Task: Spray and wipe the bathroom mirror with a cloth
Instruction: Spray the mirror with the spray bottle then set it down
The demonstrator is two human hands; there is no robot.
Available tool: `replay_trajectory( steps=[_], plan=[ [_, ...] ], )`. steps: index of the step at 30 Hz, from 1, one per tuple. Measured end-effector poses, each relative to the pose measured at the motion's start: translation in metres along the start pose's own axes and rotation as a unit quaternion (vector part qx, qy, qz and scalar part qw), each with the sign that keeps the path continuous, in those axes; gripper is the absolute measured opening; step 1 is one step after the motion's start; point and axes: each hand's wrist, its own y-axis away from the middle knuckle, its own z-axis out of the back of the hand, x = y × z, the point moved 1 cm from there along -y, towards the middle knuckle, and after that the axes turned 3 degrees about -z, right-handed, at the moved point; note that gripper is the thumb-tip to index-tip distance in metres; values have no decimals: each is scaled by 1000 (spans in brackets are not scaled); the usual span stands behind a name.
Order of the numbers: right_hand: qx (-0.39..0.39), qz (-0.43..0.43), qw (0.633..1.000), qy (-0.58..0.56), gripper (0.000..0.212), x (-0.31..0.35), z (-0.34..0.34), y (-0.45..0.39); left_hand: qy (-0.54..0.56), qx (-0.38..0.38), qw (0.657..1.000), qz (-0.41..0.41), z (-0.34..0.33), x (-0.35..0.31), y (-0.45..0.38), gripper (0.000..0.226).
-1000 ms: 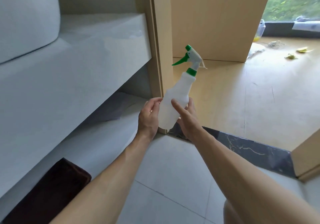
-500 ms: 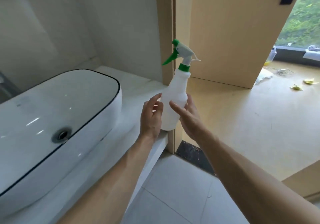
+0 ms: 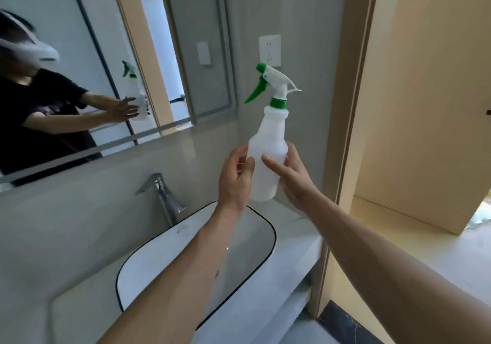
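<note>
The left hand (image 3: 235,181) has its fingers curled round the lower left side of the bottle (image 3: 268,155), thumb toward the camera. The right hand (image 3: 293,177) cups the right side, with its index finger stretched almost straight across the front and the other fingers wrapped behind. Between the 2 hands the bottle stands upright in the air, above the right end of the counter (image 3: 297,240), its green trigger (image 3: 256,92) and nozzle pointing left toward the mirror (image 3: 79,59). Neither hand is on the trigger.

Against the frame 1 second back, the bottle has come up from floor level, where it was held in front of the door frame, to mirror height. Half a second back it was level with the counter edge beside the sink (image 3: 186,258). The grip of both hands looks the same throughout. The view has swung up with it: the mirror, the tap (image 3: 162,195) and the socket (image 3: 269,50) behind the bottle now show, and the mirror gives back the person holding the bottle.

To my judgement this means the bottle is fetched and aimed roughly right, but spraying has not begun; one hand would need to shift up to the neck and trigger. No cloth is visible.
</note>
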Motion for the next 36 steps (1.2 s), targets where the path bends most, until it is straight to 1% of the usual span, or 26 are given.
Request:
replay_trajectory(
  steps=[3, 6, 9, 11, 13, 16, 17, 22, 24, 26, 28, 32, 33, 34, 36],
  plan=[
    [44, 21, 999, -11, 71, 33, -47, -17, -6, -32, 999, -15, 43, -34, -17, 32],
    [90, 28, 995, -27, 66, 55, -92, -28, -7, -68, 997, -32, 86, -61, -24, 23],
    [144, 25, 988, -41, 59, 63, -129, -37, -23, -84, 996, -19, 126, -74, -28, 26],
    [180, 19, 983, -41, 61, 64, -150, -45, -30, -95, 995, -7, 148, -75, -30, 33],
    [215, 12, 976, -39, 63, 61, -167, -55, -36, -118, 992, 2, 167, -72, -33, 32],
    [270, 5, 962, -25, 77, 57, -188, -77, -41, -150, 988, 12, 183, -69, -38, 30],
    [288, 5, 957, -18, 81, 55, -194, -84, -41, -164, 985, 15, 186, -69, -38, 30],
    [371, 9, 929, 1, 88, 57, -212, -119, -56, -225, 973, 20, 188, -71, -46, 29],
    [401, 18, 916, 11, 88, 61, -215, -129, -65, -246, 967, 16, 185, -72, -48, 26],
    [415, 24, 909, 4, 86, 62, -217, -135, -85, -256, 963, 12, 184, -75, -50, 24],
    [417, 24, 908, -14, 85, 62, -218, -138, -112, -250, 962, 4, 185, -78, -53, 24],
    [412, 36, 910, -32, 76, 67, -215, -139, -204, -195, 959, 13, 196, -89, -60, 24],
    [411, 36, 910, -34, 75, 69, -215, -138, -221, -197, 955, 8, 200, -97, -63, 24],
    [411, 34, 910, -34, 77, 70, -214, -137, -234, -222, 947, -4, 204, -108, -67, 25],
    [411, 35, 911, -29, 82, 73, -214, -137, -243, -304, 920, -48, 212, -138, -83, 23]
  ],
)
